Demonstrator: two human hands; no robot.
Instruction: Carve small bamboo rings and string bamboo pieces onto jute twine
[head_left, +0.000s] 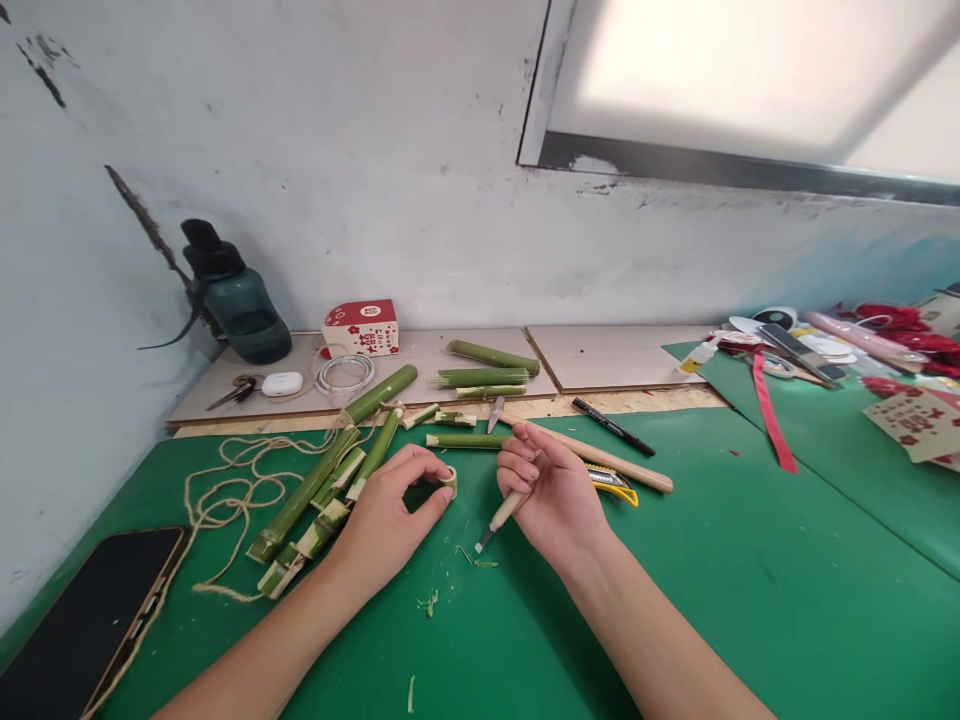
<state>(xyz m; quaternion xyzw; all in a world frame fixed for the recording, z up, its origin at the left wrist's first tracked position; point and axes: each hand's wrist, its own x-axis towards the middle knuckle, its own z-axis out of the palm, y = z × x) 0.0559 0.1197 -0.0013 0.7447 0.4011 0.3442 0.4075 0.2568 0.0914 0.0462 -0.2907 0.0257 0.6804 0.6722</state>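
Between the thumb and fingers of my left hand [394, 515] is a short bamboo ring [448, 484], its hollow end facing up and right. My right hand [553, 495] is closed round the wooden handle of a small chisel [498, 521], whose metal tip points down and left above the green table mat [465, 660]. Thin bamboo shavings [429, 604] lie below the two hands. Just behind my right hand rest a hammer [615, 459] with a wooden handle and a yellow utility knife [613, 484], partly hidden by the hand.
Cut bamboo pieces [304, 500] tied with twine [225, 510] lie at left, beside a phone [90, 620]. More bamboo sticks [491, 355], a red-white box [361, 328] and a dark bottle [244, 305] stand along the back. A black marker [613, 427] and red ribbon [772, 415] lie right.
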